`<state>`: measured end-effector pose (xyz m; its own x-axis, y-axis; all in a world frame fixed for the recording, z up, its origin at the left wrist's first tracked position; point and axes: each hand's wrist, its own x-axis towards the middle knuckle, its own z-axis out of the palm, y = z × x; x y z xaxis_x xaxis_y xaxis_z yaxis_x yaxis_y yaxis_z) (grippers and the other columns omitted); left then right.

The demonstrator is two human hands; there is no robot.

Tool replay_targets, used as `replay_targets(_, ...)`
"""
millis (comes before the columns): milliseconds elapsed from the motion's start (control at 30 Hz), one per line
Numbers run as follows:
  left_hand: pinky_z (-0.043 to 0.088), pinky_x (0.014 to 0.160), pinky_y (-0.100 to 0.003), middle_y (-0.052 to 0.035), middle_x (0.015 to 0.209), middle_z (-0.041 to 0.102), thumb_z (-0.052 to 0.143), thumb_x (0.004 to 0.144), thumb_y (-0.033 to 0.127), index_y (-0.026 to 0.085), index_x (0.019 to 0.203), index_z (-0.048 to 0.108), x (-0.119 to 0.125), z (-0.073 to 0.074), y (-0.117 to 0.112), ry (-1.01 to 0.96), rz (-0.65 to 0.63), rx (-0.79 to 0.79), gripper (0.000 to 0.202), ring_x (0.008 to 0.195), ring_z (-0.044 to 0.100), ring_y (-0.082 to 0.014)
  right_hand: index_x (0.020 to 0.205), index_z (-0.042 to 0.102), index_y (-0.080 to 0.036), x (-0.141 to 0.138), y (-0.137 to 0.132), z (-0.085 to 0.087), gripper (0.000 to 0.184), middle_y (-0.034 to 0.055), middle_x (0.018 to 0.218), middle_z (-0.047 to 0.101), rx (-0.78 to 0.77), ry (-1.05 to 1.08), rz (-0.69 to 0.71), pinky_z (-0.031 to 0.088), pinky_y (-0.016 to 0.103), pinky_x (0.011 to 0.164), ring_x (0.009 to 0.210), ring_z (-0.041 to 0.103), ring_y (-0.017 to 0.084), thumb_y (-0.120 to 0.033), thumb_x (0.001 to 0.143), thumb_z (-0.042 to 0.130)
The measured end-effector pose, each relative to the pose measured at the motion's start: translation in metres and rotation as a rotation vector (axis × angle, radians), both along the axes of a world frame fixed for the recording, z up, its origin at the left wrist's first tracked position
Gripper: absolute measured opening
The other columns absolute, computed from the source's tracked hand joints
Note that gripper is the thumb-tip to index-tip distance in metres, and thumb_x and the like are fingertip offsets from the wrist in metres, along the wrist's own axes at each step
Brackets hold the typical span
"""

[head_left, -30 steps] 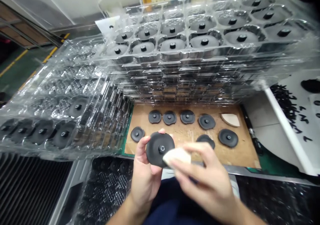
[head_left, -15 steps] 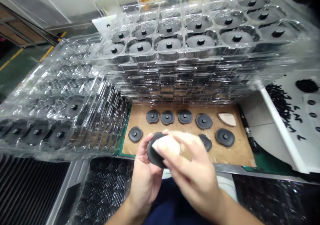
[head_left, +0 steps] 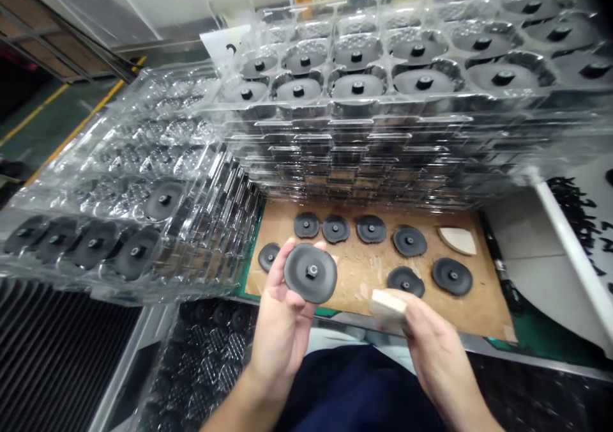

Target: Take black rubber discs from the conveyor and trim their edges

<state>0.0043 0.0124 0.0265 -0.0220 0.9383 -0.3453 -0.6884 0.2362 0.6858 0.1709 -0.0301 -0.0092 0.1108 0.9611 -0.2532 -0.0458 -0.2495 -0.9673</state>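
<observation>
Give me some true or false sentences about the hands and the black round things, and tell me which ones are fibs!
1. The left hand holds a black disc. True.
2. The right hand holds a spoon. False: it holds a pale pad.
3. The pale pad is pressed against the held disc. False: there is a gap between them.
4. A pale wedge lies on the brown cardboard. True.
5. Only two discs lie on the cardboard. False: seven do.
6. The big clear tray at the back has black discs in it. True.
</observation>
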Motion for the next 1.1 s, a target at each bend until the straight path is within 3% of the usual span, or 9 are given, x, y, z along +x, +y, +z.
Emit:
replay_targets(100,0.054,0.087,-0.032,-0.007,0.112,0.07,0.081,0.058,0.033,0.031,0.119,0.058,-0.002,-0.006,0.0,-0.012,-0.045,-0.035,0.065,0.102,0.065,-0.0259,0.087,0.064,-0.017,0.006,-0.004,-0.02,0.044,-0.0001,0.05,0.057,-0.349,0.19,-0.1,0.03,0.017,0.031,0.037,0.046,0.009,-0.058,0.081,0.053)
replay_targets(200,0.053,0.087,-0.029,-0.0084,0.117,0.067,0.08,0.06,0.036,0.025,0.117,0.061,-0.001,-0.008,-0.001,-0.034,-0.09,-0.083,0.061,0.104,0.064,-0.0246,0.089,0.063,-0.018,0.005,0.005,-0.012,0.037,-0.001,0.058,0.058,-0.34,0.171,-0.094,0.03,0.014,0.034,0.044,0.05,0.008,-0.052,0.077,0.062)
replay_targets(333,0.051,0.087,-0.026,-0.0076,0.116,0.067,0.081,0.058,0.035,0.023,0.115,0.063,0.001,-0.01,-0.005,-0.044,-0.117,-0.108,0.06,0.105,0.063,-0.0218,0.104,0.062,-0.023,-0.012,0.027,0.03,0.027,0.0024,0.09,0.066,0.007,0.031,0.006,0.05,0.02,0.063,0.076,0.063,0.014,-0.037,0.081,0.064)
replay_targets(467,0.052,0.079,-0.022,-0.0047,0.105,0.071,0.082,0.059,0.027,0.024,0.11,0.065,0.0,-0.01,-0.01,-0.041,-0.184,-0.232,0.054,0.095,0.065,-0.0183,0.106,0.059,-0.02,-0.033,0.042,0.063,0.023,0.0045,0.096,0.065,0.546,-0.32,0.304,0.05,0.025,0.078,0.087,0.061,0.014,-0.012,0.087,0.049)
replay_targets(567,0.053,0.075,-0.021,-0.0042,0.103,0.071,0.081,0.059,0.02,0.023,0.104,0.067,0.001,-0.01,-0.011,-0.007,-0.187,-0.265,0.048,0.09,0.066,-0.0174,0.097,0.06,-0.018,-0.037,0.048,0.07,0.019,0.0012,0.086,0.064,0.486,-0.368,0.552,0.049,0.021,0.073,0.079,0.061,0.011,-0.007,0.087,0.048)
replay_targets(733,0.051,0.083,-0.027,-0.0039,0.089,0.072,0.082,0.059,0.03,0.019,0.094,0.069,0.002,-0.008,-0.011,-0.016,-0.253,-0.21,0.039,0.089,0.065,-0.0195,0.104,0.058,-0.014,-0.035,0.043,0.067,0.021,0.0067,0.093,0.064,0.584,-0.413,0.379,0.049,0.026,0.077,0.085,0.061,0.015,-0.01,0.088,0.044)
replay_targets(900,0.049,0.085,-0.026,-0.0028,0.102,0.071,0.088,0.045,0.028,0.024,0.103,0.068,0.0,-0.004,-0.01,-0.037,-0.278,-0.216,0.061,0.097,0.064,-0.0212,0.097,0.06,-0.017,-0.03,0.041,0.072,0.018,0.0011,0.085,0.064,0.468,-0.335,0.507,0.049,0.018,0.068,0.075,0.061,0.01,-0.009,0.086,0.049)
replay_targets(1000,0.048,0.092,-0.033,-0.0056,0.096,0.072,0.084,0.054,0.032,0.021,0.102,0.069,0.002,-0.004,-0.009,-0.044,-0.318,-0.166,0.052,0.098,0.064,-0.0245,0.103,0.059,-0.014,-0.032,0.044,0.073,0.021,0.0062,0.092,0.066,0.602,-0.4,0.359,0.05,0.024,0.077,0.084,0.062,0.014,-0.009,0.087,0.046)
replay_targets(1100,0.049,0.089,-0.029,-0.0043,0.1,0.073,0.087,0.047,0.03,0.024,0.102,0.07,0.001,-0.005,-0.007,-0.078,-0.329,-0.141,0.058,0.096,0.065,-0.0219,0.099,0.06,-0.013,-0.024,0.039,0.076,0.02,0.0054,0.085,0.066,0.641,-0.368,0.457,0.05,0.021,0.072,0.079,0.062,0.012,-0.006,0.085,0.047)
